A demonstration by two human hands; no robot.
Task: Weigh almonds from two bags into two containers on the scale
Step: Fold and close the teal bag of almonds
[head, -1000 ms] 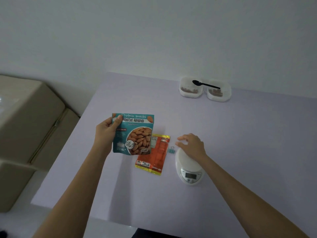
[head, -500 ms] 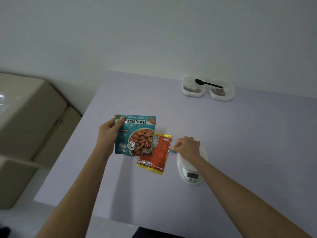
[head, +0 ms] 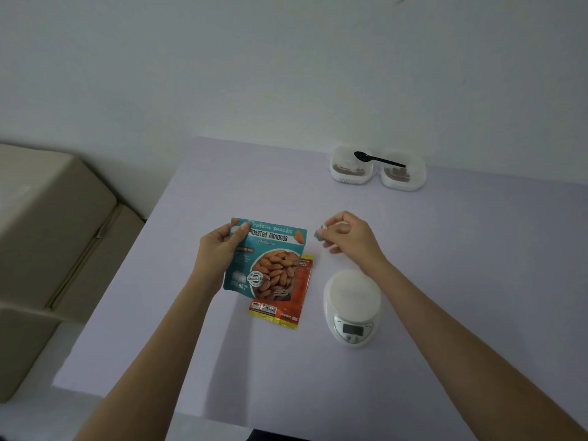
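Observation:
My left hand [head: 218, 249] grips the upper left corner of a teal bag of roasted almonds [head: 270, 262], held upright above the table. Under it lies an orange and yellow bag [head: 286, 308], flat on the table. My right hand [head: 348, 235] pinches a small teal binder clip [head: 319, 233] just right of the teal bag's top. A white kitchen scale [head: 353, 305] stands bare below my right wrist. Two white containers [head: 350, 167] [head: 403, 173] with almonds inside sit at the far edge, a black spoon [head: 378, 158] laid across them.
The lilac table [head: 445, 265] ends at a white wall behind the containers. Beige cushioned furniture [head: 54, 230] stands close to the table's left edge.
My right hand left the scale's platform, picked the binder clip off the table and lifted it toward the teal bag's top. The teal bag stayed in my left hand.

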